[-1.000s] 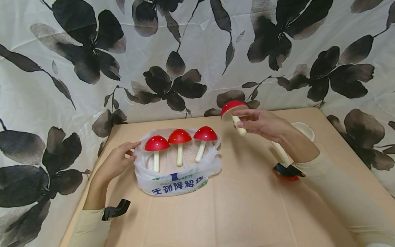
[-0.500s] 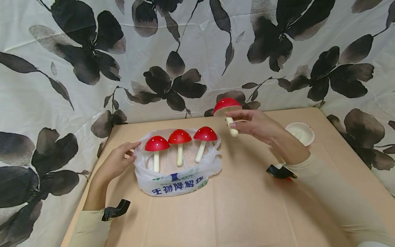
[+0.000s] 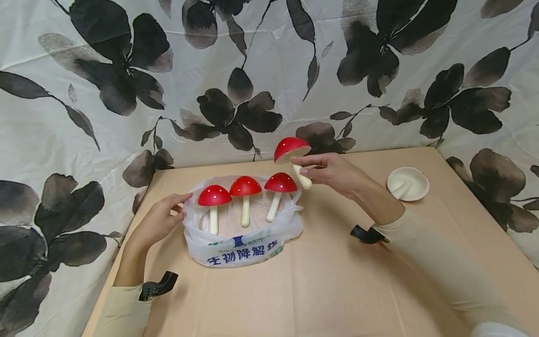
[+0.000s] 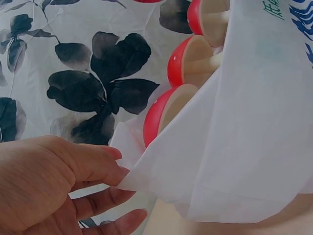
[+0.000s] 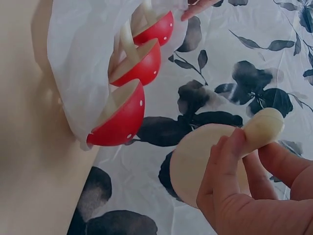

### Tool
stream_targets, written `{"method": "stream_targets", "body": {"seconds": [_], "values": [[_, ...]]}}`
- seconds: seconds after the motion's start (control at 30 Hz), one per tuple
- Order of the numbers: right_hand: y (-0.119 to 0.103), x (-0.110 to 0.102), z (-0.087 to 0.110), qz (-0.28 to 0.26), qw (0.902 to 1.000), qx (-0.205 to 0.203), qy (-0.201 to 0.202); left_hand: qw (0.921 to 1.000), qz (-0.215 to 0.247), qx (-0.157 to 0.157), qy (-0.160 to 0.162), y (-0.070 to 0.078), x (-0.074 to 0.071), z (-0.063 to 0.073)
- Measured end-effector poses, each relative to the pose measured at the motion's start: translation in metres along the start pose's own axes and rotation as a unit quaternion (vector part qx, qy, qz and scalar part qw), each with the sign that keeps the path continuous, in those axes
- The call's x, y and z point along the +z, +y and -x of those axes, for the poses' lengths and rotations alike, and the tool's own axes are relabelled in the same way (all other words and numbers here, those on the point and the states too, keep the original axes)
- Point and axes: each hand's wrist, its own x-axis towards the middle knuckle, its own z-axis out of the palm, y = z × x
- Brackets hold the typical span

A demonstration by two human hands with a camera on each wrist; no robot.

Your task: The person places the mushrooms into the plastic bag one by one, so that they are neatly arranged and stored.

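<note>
A white plastic bag (image 3: 248, 250) with blue printing stands open on the table, three toy mushrooms inside with red, white-dotted caps: a left one (image 3: 214, 196), a middle one (image 3: 245, 187) and a right one (image 3: 280, 182). At the bag's left rim my left hand (image 3: 162, 217) pinches the plastic between thumb and finger, plainest in the left wrist view. My right hand (image 3: 337, 173) holds another toy mushroom (image 3: 292, 149) by its pale stem, cap up and tilted, just above and right of the bag. In the right wrist view the fingers cover part of its cap underside.
On the table (image 3: 328, 290), at the right, a toy mushroom (image 3: 408, 183) lies with its pale underside up. The right forearm and its black wrist strap (image 3: 368, 235) hide most of what is beneath them. A floral cloth (image 3: 261, 70) hangs behind the table.
My right hand has moved left towards the bag, carrying the toy mushroom. The pale mushroom at the right has come into fuller view. My left hand and the bag have stayed put.
</note>
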Motion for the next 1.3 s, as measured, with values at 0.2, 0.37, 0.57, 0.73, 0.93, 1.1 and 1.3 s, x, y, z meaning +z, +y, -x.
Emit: {"method": "stream_targets", "body": {"seconds": [0.2, 0.37, 0.57, 0.73, 0.93, 1.1, 1.3], "values": [[0.003, 0.013, -0.004, -0.018, 0.9994, -0.008, -0.028, 1.0000, 0.001, 0.003, 0.001, -0.001, 0.000, 0.002], [0.004, 0.021, -0.009, -0.015, 0.9988, -0.027, -0.038, 1.0000, -0.001, 0.000, 0.001, -0.001, 0.000, 0.002], [0.007, 0.028, -0.017, -0.026, 0.9978, -0.040, -0.045, 0.9999, 0.000, 0.010, 0.006, 0.000, 0.000, 0.003], [0.009, 0.037, -0.024, -0.021, 0.9981, -0.046, -0.036, 0.9999, 0.000, 0.012, 0.006, 0.001, 0.000, 0.004], [0.011, 0.050, -0.030, -0.007, 0.9975, -0.063, -0.031, 1.0000, -0.004, 0.007, 0.006, 0.002, 0.001, 0.004], [0.013, 0.061, -0.035, 0.010, 0.9969, -0.067, -0.039, 0.9999, -0.004, 0.013, 0.008, 0.002, 0.001, 0.004], [0.014, 0.073, -0.041, 0.012, 0.9971, -0.058, -0.048, 0.9997, -0.003, 0.022, 0.012, 0.001, 0.001, 0.004]]}}
